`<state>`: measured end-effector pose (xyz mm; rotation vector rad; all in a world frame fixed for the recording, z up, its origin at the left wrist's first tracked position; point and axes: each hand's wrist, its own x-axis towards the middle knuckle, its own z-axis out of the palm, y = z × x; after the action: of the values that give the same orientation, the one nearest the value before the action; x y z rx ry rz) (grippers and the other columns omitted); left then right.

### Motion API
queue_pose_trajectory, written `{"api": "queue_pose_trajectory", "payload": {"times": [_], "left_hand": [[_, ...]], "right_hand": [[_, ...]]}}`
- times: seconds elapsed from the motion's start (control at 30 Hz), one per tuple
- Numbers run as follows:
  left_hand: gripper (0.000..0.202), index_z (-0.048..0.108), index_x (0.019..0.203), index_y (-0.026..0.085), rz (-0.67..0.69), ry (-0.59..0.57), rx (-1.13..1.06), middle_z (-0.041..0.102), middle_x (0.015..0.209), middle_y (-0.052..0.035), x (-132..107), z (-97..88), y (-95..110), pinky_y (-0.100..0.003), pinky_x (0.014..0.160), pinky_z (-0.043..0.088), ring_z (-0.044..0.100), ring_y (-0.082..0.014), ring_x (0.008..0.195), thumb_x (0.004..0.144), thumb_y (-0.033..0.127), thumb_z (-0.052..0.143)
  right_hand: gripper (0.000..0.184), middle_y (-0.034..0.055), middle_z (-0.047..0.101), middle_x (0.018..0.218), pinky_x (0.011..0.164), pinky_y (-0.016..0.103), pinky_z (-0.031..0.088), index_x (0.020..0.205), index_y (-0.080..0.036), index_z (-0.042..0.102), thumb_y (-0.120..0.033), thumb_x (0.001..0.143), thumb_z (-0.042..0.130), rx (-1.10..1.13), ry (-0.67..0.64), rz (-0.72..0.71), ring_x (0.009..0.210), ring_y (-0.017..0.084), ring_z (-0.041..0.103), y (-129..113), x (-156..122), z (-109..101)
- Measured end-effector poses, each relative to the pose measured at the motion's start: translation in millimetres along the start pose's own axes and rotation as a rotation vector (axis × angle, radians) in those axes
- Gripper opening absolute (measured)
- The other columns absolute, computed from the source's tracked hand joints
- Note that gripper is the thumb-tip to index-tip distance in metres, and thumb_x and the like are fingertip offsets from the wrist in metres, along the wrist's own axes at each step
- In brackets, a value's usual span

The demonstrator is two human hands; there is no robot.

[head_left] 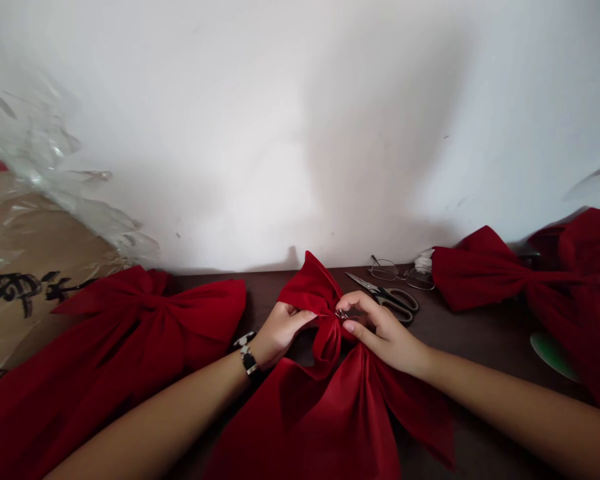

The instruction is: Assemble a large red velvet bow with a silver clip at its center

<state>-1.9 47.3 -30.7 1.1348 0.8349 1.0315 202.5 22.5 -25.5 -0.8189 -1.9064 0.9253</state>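
Large red fabric bow (330, 413), lower centre of frame. Left hand (279, 332) pinches its loop, apparently steadying the knot; right hand (387, 335), thumb and forefinger nearly together, grips small silver metal piece (342, 314) there. Black-handled metal scissors (381, 292) near, presumably for easy reach.

Small craft work area; whether in a home or a workshop cannot be determined. Indicators: a dark counter (463, 333) set against a plain, marked white wall (220, 133); scissors (405, 305) on the counter; large red fabric bows (340, 413) at left, centre and right; and, at far left, a cardboard carton (50, 240) with black handwriting (23, 287), partly covered by clear plastic film (97, 213).
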Motion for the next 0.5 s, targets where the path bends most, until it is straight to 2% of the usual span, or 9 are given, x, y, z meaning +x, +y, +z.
{"api": "queue_pose_trajectory", "payload": {"times": [0.27, 0.5], "left_hand": [[0.028, 0.067, 0.093, 0.014, 0.033, 0.021, -0.005, 0.071, 0.099, -0.0072, -1.4, -0.2, -0.2, -0.03, 0.084, 0.048, 0.064, -0.019, 0.091, 0.069, 0.025, 0.075], [0.029, 0.066, 0.093, 0.014, 0.073, 0.027, 0.157, 0.072, 0.099, -0.007, -3.1, -4.9, 3.1, -0.029, 0.084, 0.049, 0.064, -0.0195, 0.092, 0.067, 0.024, 0.075]], "right_hand": [[0.014, 0.0064, 0.056, 0.1, 0.073, 0.026, 0.052, 0.105, -0.022, 0.049, -0.028, 0.093, 0.046, 0.01, -0.009, 0.0, 0.092, 0.017, 0.058, 1.1, 0.0, -0.2], [0.013, 0.0056, 0.056, 0.099, 0.072, 0.024, 0.051, 0.105, -0.022, 0.049, -0.026, 0.093, 0.047, 0.009, -0.013, 0.001, 0.087, 0.015, 0.058, 0.7, -1.4, -0.2]]}}
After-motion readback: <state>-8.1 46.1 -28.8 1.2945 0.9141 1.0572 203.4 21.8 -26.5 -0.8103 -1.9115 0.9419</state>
